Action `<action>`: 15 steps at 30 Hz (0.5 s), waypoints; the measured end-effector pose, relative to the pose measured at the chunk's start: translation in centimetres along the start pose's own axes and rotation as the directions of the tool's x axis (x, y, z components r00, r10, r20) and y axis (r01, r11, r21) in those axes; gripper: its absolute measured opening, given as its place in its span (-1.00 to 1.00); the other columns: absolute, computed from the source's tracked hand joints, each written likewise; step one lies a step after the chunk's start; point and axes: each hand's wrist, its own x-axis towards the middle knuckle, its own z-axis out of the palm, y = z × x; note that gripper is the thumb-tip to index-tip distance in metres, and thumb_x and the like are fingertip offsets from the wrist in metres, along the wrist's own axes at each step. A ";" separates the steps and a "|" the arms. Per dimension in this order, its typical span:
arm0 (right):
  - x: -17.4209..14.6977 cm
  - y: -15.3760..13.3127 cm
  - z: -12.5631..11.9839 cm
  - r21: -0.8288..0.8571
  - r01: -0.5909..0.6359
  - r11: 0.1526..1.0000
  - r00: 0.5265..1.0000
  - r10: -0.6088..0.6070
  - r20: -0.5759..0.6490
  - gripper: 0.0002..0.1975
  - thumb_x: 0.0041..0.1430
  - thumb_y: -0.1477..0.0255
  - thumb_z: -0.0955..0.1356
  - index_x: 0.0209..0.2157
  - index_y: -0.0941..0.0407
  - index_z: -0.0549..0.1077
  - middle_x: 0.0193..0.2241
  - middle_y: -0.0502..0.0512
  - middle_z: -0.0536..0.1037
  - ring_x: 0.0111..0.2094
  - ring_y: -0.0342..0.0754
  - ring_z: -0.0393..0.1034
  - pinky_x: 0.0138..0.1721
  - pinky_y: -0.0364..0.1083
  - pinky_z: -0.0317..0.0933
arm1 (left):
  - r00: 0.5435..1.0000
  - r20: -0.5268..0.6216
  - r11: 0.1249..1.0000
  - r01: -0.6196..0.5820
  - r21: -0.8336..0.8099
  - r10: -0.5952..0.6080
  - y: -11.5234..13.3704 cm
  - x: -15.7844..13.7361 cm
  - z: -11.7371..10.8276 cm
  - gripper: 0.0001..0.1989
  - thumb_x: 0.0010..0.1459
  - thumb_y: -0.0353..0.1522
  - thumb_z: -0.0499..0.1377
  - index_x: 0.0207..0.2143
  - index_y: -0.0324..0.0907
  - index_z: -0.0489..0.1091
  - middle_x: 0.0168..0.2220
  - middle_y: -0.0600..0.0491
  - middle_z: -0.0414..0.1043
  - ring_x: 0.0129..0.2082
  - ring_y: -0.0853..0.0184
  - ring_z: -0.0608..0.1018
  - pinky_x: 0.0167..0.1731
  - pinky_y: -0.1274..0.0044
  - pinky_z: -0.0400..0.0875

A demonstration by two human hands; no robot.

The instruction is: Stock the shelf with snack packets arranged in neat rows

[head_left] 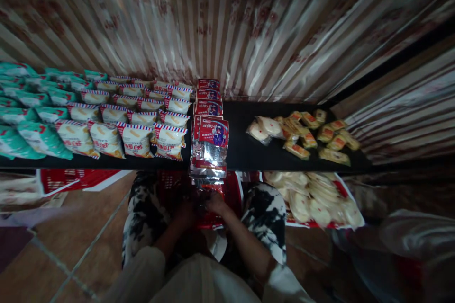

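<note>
Both my hands are low between my knees, over a red bag or box (232, 199) with printed sides, in deep shadow. My right hand (214, 203) has its fingers curled at a dark, shiny item that I cannot make out. My left hand (185, 208) is close beside it on the left, its fingers lost in the dark. Just beyond the hands, a red and silver packet (213, 188) shows below the shelf edge. Above it, a row of overlapping red and silver snack packets (213, 135) with a purple figure runs back along the black shelf (238, 151).
Rows of white snack bags (135, 139) with striped tops and teal bags (44, 139) stand at left. Wrapped white round cakes (270, 127) and small yellow packs (337, 142) lie at right. Below them a red-edged box (350, 194) holds wrapped pale cakes (322, 194). A striped curtain (213, 23) hangs behind.
</note>
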 end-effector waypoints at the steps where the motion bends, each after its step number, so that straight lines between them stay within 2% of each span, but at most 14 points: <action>1: -0.4 -0.2 -0.6 0.017 -0.026 1.000 1.000 0.026 -0.002 -0.87 -0.18 0.57 0.32 -0.56 0.12 0.51 -0.58 0.04 0.53 -0.47 -0.08 0.42 -0.44 -0.17 0.24 | 1.000 -0.003 1.000 -0.021 0.022 0.022 0.2 -0.3 -0.4 -0.65 0.08 -0.39 0.02 -0.10 -0.12 0.44 -0.06 -0.07 0.47 -0.06 0.23 0.49 -0.07 0.47 0.31; 3: -1.6 -0.6 -1.9 0.076 -0.091 0.993 0.996 0.092 -0.020 -0.86 -0.12 0.51 0.30 -0.51 0.12 0.52 -0.57 0.02 0.53 -0.49 -0.09 0.41 -0.48 -0.17 0.23 | 0.999 0.002 0.997 -0.054 0.056 0.054 0.7 -1.2 -1.7 -0.65 0.12 -0.35 -0.03 -0.12 -0.16 0.45 -0.09 -0.08 0.48 -0.09 0.22 0.50 -0.09 0.46 0.31; 5: -2.9 -1.1 -3.2 0.229 -0.141 0.963 0.988 0.150 -0.024 -0.85 -0.10 0.48 0.29 -0.51 0.14 0.52 -0.56 0.03 0.53 -0.50 -0.11 0.40 -0.48 -0.18 0.24 | 0.996 0.003 0.994 -0.089 0.056 0.089 1.2 -2.4 -3.3 -0.62 0.17 -0.25 -0.07 -0.13 -0.17 0.45 -0.13 -0.08 0.50 -0.14 0.21 0.52 -0.13 0.45 0.33; 7: -4.3 -1.5 -4.3 0.405 -0.152 0.902 0.985 0.171 -0.012 -0.87 -0.12 0.50 0.29 -0.56 0.16 0.50 -0.56 0.03 0.52 -0.49 -0.13 0.40 -0.45 -0.19 0.27 | 0.985 -0.007 0.982 -0.173 0.073 0.174 1.4 -3.8 -5.0 -0.61 0.12 -0.15 0.00 -0.12 -0.13 0.44 -0.13 -0.03 0.50 -0.15 0.22 0.52 -0.17 0.47 0.34; 9: -5.6 -1.7 -5.2 0.527 -0.119 0.842 0.992 0.127 0.020 -0.89 -0.13 0.52 0.30 -0.60 0.16 0.47 -0.56 0.02 0.52 -0.47 -0.14 0.41 -0.40 -0.19 0.29 | 0.967 -0.035 0.959 -0.246 0.140 0.253 1.7 -5.2 -6.6 -0.66 0.05 -0.21 0.10 -0.13 -0.09 0.45 -0.13 0.01 0.50 -0.15 0.23 0.51 -0.16 0.49 0.32; 11: -6.9 -1.9 -5.8 0.588 -0.086 0.804 0.996 0.053 0.073 -0.91 -0.12 0.49 0.33 -0.60 0.16 0.47 -0.55 0.01 0.53 -0.45 -0.15 0.41 -0.36 -0.19 0.30 | 0.950 -0.047 0.942 -0.296 0.160 0.307 2.0 -6.4 -8.0 -0.72 0.06 -0.31 0.08 -0.19 -0.08 0.47 -0.17 0.04 0.52 -0.17 0.26 0.51 -0.16 0.51 0.31; 13: -8.3 -2.1 -6.3 0.590 -0.072 0.804 0.990 -0.013 0.139 -0.87 -0.07 0.39 0.36 -0.53 0.16 0.50 -0.53 0.02 0.54 -0.47 -0.15 0.41 -0.37 -0.17 0.30 | 0.935 -0.041 0.927 -0.343 0.151 0.353 2.8 -7.5 -9.4 -0.73 0.07 -0.37 0.04 -0.24 -0.08 0.49 -0.23 0.06 0.54 -0.20 0.29 0.52 -0.18 0.54 0.31; 15: -9.6 -2.5 -6.8 0.537 -0.085 0.840 0.978 -0.031 0.204 -0.70 0.02 0.20 0.34 -0.43 0.15 0.53 -0.53 0.05 0.54 -0.51 -0.14 0.40 -0.40 -0.14 0.31 | 0.914 -0.040 0.906 -0.392 0.160 0.403 3.9 -8.6 -10.9 -0.73 0.06 -0.40 0.04 -0.25 -0.09 0.49 -0.25 0.07 0.54 -0.22 0.29 0.52 -0.19 0.55 0.30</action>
